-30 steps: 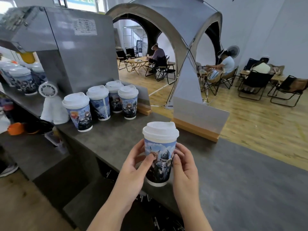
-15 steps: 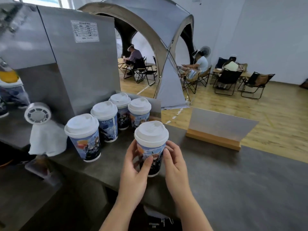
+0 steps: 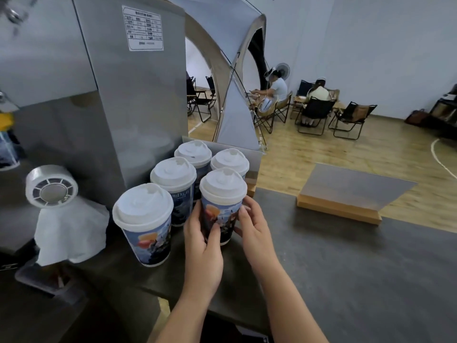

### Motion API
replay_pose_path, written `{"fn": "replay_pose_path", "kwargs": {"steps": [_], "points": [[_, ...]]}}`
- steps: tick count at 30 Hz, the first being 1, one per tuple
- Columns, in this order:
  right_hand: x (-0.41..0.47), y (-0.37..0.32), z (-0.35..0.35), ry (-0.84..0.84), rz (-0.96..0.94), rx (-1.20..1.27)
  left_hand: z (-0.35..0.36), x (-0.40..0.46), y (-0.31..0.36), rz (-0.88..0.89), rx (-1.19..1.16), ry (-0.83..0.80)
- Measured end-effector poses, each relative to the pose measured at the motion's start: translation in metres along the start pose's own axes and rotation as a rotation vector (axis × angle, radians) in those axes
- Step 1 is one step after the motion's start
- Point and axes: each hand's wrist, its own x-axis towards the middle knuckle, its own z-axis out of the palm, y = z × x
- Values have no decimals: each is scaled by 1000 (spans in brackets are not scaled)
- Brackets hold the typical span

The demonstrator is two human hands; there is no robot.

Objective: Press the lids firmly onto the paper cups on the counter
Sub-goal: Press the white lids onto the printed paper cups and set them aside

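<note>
I hold a printed paper cup (image 3: 220,214) with a white domed lid (image 3: 223,186) between both hands, standing on the dark grey counter (image 3: 346,256). My left hand (image 3: 202,240) wraps its left side and my right hand (image 3: 254,229) its right side. Several more lidded cups stand close around it: one at the front left (image 3: 143,219), one behind that (image 3: 173,179), one at the back (image 3: 193,152) and one at the back right (image 3: 230,160). The held cup sits right next to this group.
A tall steel machine (image 3: 133,95) rises just behind the cups. A tape roll (image 3: 51,186) and a white cloth (image 3: 70,231) lie at the left. A wooden-based sign stand (image 3: 346,196) sits on the counter to the right. People sit on folding chairs beyond.
Both hands have carried the cup forward and left, from the counter's near edge up beside the group of lidded cups. My view has swung toward the machine.
</note>
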Motion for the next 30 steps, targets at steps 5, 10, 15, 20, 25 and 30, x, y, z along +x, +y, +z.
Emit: {"fn": "replay_pose_path", "kwargs": {"steps": [5, 10, 15, 20, 25, 30], "points": [[3, 2, 8, 23, 24, 6, 0, -1, -5, 5, -66, 1], [3, 1, 15, 31, 13, -26, -3, 3, -12, -22, -113, -8], [-2, 1, 17, 22, 2, 6, -5, 2, -10, -37, -111, -25], [-7, -4, 17, 16, 8, 23, -5, -2, -11, -48, -108, -50], [-18, -7, 8, 58, 37, 6, -2, -12, -10, -99, -157, 32], [-35, -18, -20, 140, 54, 10, 11, -40, 2, -119, -196, 118]]}}
